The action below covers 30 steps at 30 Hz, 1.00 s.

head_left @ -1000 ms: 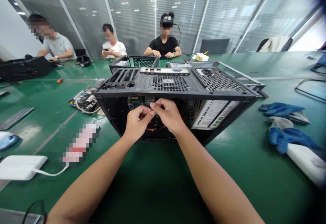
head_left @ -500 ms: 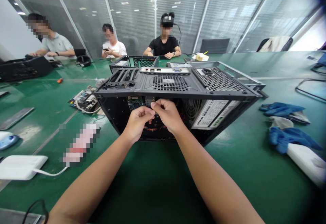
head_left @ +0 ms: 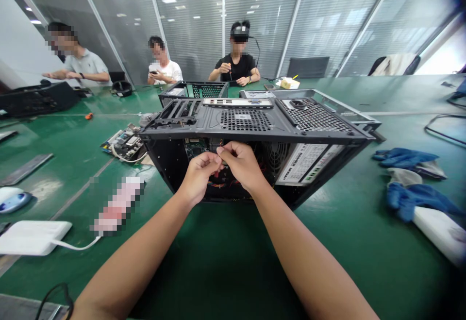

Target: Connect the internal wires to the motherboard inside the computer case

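Note:
A black desktop computer case (head_left: 204,126) lies on the green table, its open side facing me and its rear panel on top. Inside it show part of a green circuit board (head_left: 194,147), coloured cables, a fan grille (head_left: 275,156) and a power supply with a white label (head_left: 307,163). My left hand (head_left: 198,174) and my right hand (head_left: 240,162) meet at the opening, thumbs and fingers pinched close together. What lies between the fingertips is too small and covered to make out.
Left of the case lie a loose circuit board (head_left: 125,143), a white box with a cable (head_left: 34,237) and a computer mouse (head_left: 14,200). Blue gloves (head_left: 418,196) and a white object (head_left: 439,232) are at right. Behind stand more case frames (head_left: 196,88); three people sit across the table.
My hands keep nearly the same pinch at the opening. Across the table, the person in black has raised a hand holding a screwdriver-like tool. The view has shifted slightly.

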Tool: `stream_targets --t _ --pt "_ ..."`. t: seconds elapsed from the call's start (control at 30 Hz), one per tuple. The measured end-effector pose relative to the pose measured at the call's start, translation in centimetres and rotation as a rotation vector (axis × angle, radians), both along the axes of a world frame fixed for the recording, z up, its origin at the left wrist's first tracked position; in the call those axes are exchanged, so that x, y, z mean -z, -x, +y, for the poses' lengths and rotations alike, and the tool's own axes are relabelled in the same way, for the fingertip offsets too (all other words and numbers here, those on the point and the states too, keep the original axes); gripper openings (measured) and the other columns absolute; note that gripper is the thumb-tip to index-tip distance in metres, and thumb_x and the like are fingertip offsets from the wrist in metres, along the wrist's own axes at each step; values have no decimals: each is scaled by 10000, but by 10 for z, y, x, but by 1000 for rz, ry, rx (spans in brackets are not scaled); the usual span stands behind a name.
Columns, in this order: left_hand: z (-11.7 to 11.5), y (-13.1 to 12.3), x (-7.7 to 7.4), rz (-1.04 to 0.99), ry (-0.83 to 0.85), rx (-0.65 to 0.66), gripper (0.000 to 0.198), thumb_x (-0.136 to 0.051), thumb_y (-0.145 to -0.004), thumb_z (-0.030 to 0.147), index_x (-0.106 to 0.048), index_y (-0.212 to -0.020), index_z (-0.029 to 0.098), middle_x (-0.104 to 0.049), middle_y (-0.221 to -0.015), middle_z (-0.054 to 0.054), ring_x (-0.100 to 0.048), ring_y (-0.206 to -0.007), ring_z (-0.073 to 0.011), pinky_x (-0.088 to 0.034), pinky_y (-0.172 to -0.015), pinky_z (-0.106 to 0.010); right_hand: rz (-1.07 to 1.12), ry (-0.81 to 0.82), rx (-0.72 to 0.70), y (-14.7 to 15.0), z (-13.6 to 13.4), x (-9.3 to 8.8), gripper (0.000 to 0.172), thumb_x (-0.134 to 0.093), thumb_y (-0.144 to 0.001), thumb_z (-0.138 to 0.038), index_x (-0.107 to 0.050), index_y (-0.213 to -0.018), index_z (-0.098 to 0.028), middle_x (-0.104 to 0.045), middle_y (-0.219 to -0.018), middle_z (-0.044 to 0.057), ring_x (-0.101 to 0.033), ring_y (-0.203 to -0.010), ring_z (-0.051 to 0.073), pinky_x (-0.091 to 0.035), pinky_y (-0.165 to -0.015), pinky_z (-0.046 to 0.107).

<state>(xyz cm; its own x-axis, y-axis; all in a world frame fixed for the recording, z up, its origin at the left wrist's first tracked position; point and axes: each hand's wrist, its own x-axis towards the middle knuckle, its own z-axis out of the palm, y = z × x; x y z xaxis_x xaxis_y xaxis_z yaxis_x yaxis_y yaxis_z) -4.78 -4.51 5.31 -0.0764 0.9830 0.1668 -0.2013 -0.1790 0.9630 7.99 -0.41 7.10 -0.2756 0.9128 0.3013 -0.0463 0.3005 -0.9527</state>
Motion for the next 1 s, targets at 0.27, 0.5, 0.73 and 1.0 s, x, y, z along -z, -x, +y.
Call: stream_targets --t 0.27,0.5,0.73,1.0 --pt "0 -2 0 -49 63 17 213 -772 -719 323 -645 -767 159 -605 -674 11 -515 -596 -76 -395 -576 -211 -46 -11 23 -3 2 -3 258 -607 -790 -407 -582 -669 -180 -518 -601 -24 -444 -591 118 -350 -576 271" --pt "-3 -6 -4 184 -64 -171 185 -763 -727 297 -647 -733 153 -573 -600 29 -474 -540 -75 -376 -537 -214 -143 -74 76 0 0 -8 245 -568 -815 -363 -593 -657 -178 -550 -594 -17 -464 -586 121 -345 -591 278" --pt "-4 -6 -12 205 -31 -245 174 -765 -711 301 -673 -699 154 -598 -584 17 -510 -538 -90 -379 -527 -221 -226 -117 116 1 1 -14 268 -545 -829 -353 -600 -634 -178 -590 -587 0 -504 -583 134 -346 -597 288" --pt "0 -9 -13 176 -32 -93 241 -718 -774 359 -663 -715 132 -610 -603 -2 -521 -566 -93 -406 -572 -228 -163 -34 92 2 4 -9 264 -546 -841 -342 -574 -628 -190 -585 -530 -5 -559 -509 140 -392 -556 276"
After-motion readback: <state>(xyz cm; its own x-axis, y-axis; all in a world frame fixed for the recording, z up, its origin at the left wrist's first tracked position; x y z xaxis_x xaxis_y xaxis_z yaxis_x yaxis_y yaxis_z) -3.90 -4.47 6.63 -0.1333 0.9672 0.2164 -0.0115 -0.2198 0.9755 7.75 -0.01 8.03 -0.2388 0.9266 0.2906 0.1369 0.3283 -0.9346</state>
